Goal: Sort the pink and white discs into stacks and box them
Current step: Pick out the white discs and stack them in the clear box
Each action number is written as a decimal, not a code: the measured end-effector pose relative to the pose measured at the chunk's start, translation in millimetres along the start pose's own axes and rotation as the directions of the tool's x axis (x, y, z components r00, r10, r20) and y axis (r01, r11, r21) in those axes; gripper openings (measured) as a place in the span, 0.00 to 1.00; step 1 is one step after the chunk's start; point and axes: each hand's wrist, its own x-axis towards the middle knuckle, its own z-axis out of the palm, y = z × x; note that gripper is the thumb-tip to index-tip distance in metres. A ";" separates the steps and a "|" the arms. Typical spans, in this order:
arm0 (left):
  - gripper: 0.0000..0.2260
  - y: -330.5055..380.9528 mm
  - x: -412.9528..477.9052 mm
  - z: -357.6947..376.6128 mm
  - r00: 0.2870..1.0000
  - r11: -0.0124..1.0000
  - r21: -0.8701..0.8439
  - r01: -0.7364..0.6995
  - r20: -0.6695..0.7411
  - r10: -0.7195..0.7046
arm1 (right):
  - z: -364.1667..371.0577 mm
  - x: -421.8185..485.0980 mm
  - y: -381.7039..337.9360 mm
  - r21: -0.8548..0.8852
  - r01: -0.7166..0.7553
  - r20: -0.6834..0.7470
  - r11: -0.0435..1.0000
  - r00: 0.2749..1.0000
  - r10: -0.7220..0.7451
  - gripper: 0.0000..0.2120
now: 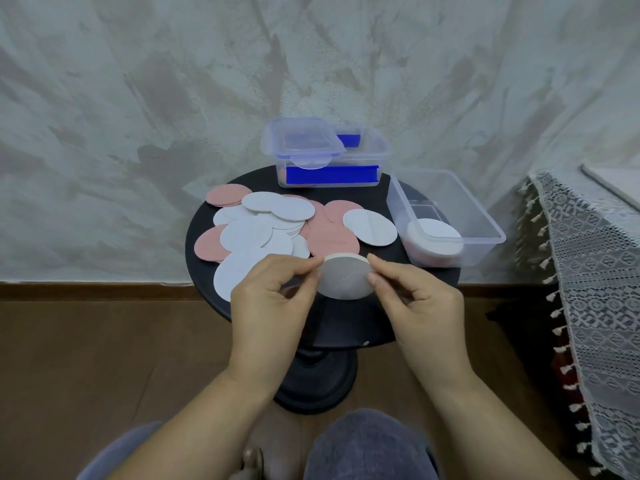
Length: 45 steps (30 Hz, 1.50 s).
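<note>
Both hands hold a small stack of white discs [346, 277] above the near part of the round black table [349, 320]. My left hand [273, 292] pinches its left edge; my right hand [412, 296] pinches its right edge. Loose pink discs [332, 239] and white discs [256, 237] lie mixed in a heap across the table's middle and left. A separate white disc pile [370, 226] lies right of the heap. An open clear box [446, 188] at the right holds a stack of white discs [435, 237] with pink showing beneath.
A second clear box [367, 157] with blue parts inside stands at the table's back, a clear lid [303, 140] lying on top of it. A lace-covered piece of furniture [595, 271] stands to the right. The wall is right behind the table.
</note>
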 end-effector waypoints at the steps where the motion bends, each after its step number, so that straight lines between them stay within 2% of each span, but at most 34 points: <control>1: 0.09 3.0 4.1 0.0 1.000 1.000 0.010 -0.011 0.019 0.011 | -3.5 2.7 -1.9 0.011 -0.025 0.001 1.000 1.000 0.025 0.15; 6: 0.07 38.7 39.0 17.0 0.984 0.996 -0.080 0.049 0.175 -0.034 | -53.5 57.3 -12.7 0.178 -0.261 0.071 0.949 0.965 0.252 0.13; 8: 0.06 46.5 56.1 35.0 0.971 0.998 -0.054 0.030 0.237 -0.016 | -83.8 92.0 -11.1 0.188 -0.310 0.073 0.932 0.951 0.302 0.12; 10: 0.07 46.0 69.2 56.6 0.935 0.991 0.088 -0.104 0.347 0.067 | -107.3 121.7 -3.8 0.105 -0.375 0.106 0.921 0.925 0.365 0.10; 12: 0.08 41.1 74.6 75.6 0.871 0.951 0.177 -0.254 0.470 0.145 | -120.3 142.0 11.0 -0.011 -0.453 0.166 0.891 0.878 0.448 0.09; 16: 0.07 33.1 73.7 95.3 0.756 0.901 0.110 -0.419 0.591 0.279 | -121.2 161.1 34.1 -0.158 -0.521 0.315 0.839 0.778 0.543 0.09; 20: 0.05 24.3 75.1 98.6 0.706 0.861 0.042 -0.506 0.594 0.386 | -109.6 168.0 42.0 -0.248 -0.516 0.415 0.820 0.708 0.572 0.08; 25: 0.07 18.2 75.0 102.4 0.711 0.860 0.008 -0.511 0.566 0.417 | -96.4 170.4 49.0 -0.377 -0.451 0.498 0.809 0.638 0.587 0.07; 29: 0.07 16.3 73.9 103.7 0.712 0.853 0.014 -0.522 0.557 0.427 | -86.3 167.4 53.6 -0.435 -0.399 0.494 0.807 0.643 0.584 0.08; 32: 0.07 16.9 73.8 102.9 0.727 0.864 0.012 -0.504 0.546 0.416 | -81.3 165.5 52.8 -0.578 -0.240 0.506 0.780 0.644 0.573 0.09; 34: 0.08 17.4 74.1 103.0 0.730 0.866 0.018 -0.499 0.548 0.409 | -79.9 164.4 51.6 -0.611 -0.193 0.518 0.767 0.635 0.573 0.10; 42: 0.05 21.6 73.8 101.0 0.746 0.870 0.050 -0.490 0.540 0.389 | -84.1 167.0 55.3 -0.496 -0.425 0.519 0.758 0.555 0.650 0.13; 45: 0.04 22.8 73.5 100.1 0.750 0.874 0.043 -0.485 0.534 0.390 | -83.8 168.7 52.4 -0.504 -0.450 0.509 0.737 0.534 0.675 0.12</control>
